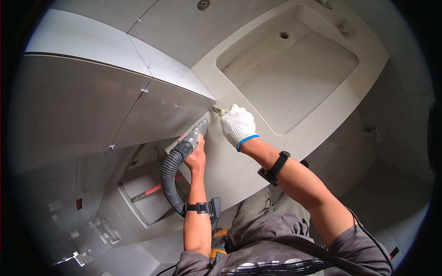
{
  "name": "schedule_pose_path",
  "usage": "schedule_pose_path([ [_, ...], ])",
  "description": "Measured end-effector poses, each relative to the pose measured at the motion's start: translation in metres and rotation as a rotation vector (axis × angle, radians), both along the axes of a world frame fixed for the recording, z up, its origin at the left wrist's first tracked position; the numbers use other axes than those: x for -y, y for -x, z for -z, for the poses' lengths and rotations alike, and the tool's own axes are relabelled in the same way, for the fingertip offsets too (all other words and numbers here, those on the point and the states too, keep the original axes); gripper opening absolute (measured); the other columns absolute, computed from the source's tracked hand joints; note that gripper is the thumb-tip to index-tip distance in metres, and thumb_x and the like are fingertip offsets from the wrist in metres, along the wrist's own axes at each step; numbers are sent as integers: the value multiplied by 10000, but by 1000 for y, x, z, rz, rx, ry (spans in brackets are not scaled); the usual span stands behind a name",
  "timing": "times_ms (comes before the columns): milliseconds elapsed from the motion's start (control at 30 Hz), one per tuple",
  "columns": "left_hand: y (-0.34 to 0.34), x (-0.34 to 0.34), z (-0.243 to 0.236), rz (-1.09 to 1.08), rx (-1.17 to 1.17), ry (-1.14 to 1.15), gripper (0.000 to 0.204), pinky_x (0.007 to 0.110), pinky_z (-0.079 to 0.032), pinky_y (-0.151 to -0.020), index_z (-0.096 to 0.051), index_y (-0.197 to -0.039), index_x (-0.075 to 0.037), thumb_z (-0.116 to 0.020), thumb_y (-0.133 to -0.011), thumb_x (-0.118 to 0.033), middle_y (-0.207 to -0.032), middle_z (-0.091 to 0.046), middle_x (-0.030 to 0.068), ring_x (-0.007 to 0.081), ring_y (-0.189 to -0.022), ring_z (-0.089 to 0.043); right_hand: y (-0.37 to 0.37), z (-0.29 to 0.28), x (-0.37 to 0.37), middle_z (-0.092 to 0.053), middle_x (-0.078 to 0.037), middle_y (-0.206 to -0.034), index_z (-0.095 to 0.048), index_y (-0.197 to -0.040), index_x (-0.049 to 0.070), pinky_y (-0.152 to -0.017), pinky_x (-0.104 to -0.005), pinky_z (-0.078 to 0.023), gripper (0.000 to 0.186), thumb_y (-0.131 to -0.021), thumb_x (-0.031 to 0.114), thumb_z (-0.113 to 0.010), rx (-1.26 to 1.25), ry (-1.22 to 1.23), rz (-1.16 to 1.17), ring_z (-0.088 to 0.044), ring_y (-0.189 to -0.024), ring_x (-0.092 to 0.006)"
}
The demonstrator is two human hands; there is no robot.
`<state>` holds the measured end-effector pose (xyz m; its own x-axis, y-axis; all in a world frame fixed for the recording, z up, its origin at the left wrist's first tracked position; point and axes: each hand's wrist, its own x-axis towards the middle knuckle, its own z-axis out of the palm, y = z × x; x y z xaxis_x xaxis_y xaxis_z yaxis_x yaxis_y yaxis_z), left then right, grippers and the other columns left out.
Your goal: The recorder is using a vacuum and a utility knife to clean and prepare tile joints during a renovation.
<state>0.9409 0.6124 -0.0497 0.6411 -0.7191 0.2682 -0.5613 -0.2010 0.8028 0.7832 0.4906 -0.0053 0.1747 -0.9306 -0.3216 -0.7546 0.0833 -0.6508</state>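
Observation:
My bare left hand (195,152) is wrapped round the clear nozzle (200,127) of a black ribbed vacuum hose (168,172). The nozzle's mouth is on the pale washbasin counter (225,170), close to the lower edge of the tiled wall. My right hand (238,125), in a white knit glove with a blue cuff, is closed on a small metal-tipped tool (216,110) with yellow-green on it; the fist hides most of it, so its exact kind is unclear. The tip touches or nearly touches the corner where the tiles meet the counter.
The sunken basin (290,78) with its drain hole (284,35) lies to the right. Grey wall tiles (92,96) with small white spacers (145,91) fill the left. A red-handled tool (156,189) lies in a recess below. An orange and black machine (219,244) stands near my legs.

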Motion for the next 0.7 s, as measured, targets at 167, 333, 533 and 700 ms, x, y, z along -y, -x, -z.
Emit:
schedule_pose_path([
  [167,13,6,-7,-52,-206,76,430,374,-533,-974,-602,-1186,37,-863,-863,-73,-1121,-649,115,218,-1032,-640,7,27,-9,-705,-274,-1018,-664,-1099,-35,-798,-527,-581,427,-1084,362,-506,-87,131,-162,-707,-938,-444],
  [333,-1,-7,7,-46,-76,16,406,379,-546,-936,-621,-1175,36,-857,-864,-75,-1078,-661,112,214,-967,-653,-4,4,-2,-704,-268,-1025,-677,-1069,-40,-829,-516,-576,399,-1080,323,-510,-58,102,-146,-704,-954,-439],
  [533,1,-9,13,-113,-291,101,411,376,-546,-929,-611,-1159,47,-865,-857,-65,-1087,-657,114,213,-977,-650,1,2,-3,-701,-277,-1022,-685,-1075,-32,-849,-515,-576,393,-1071,326,-524,-82,95,-169,-707,-969,-439],
  [700,-10,-20,19,-85,-220,58,413,368,-549,-915,-603,-1159,38,-866,-859,-70,-1074,-650,109,200,-966,-647,-8,33,-12,-698,-289,-1008,-676,-1103,-28,-849,-522,-580,419,-1068,362,-526,-8,135,-135,-712,-960,-447],
])
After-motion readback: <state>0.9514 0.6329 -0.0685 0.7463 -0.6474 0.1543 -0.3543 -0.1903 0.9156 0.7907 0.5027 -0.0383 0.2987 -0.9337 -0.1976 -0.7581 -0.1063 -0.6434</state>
